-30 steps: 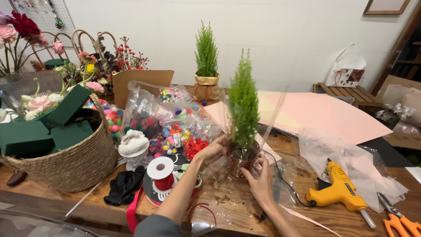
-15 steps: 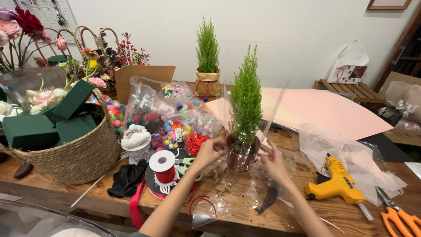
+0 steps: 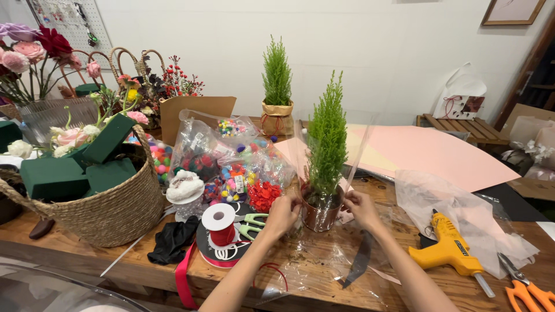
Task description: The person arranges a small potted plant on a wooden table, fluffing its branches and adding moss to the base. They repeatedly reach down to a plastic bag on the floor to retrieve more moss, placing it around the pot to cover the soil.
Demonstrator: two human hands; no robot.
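A small green conifer [image 3: 327,138] stands upright in a brown pot [image 3: 319,215] on a sheet of clear cellophane [image 3: 324,267] on the wooden table. The cellophane rises around the tree on both sides. My left hand [image 3: 282,214] pinches the film at the pot's left rim. My right hand [image 3: 361,209] pinches it at the pot's right rim. Both hands press against the pot.
A woven basket [image 3: 104,209] with green foam blocks sits at left. Bags of coloured pom-poms [image 3: 231,159], red ribbon spools [image 3: 220,226] and green scissors [image 3: 251,224] lie near my left hand. A yellow glue gun [image 3: 446,249], orange snips [image 3: 529,290], pink paper [image 3: 428,153] and a second potted tree [image 3: 277,86] lie right and behind.
Both hands have come up from the flat cellophane to the pot's rim, drawing the film up around the tree. The camera has leaned closer.
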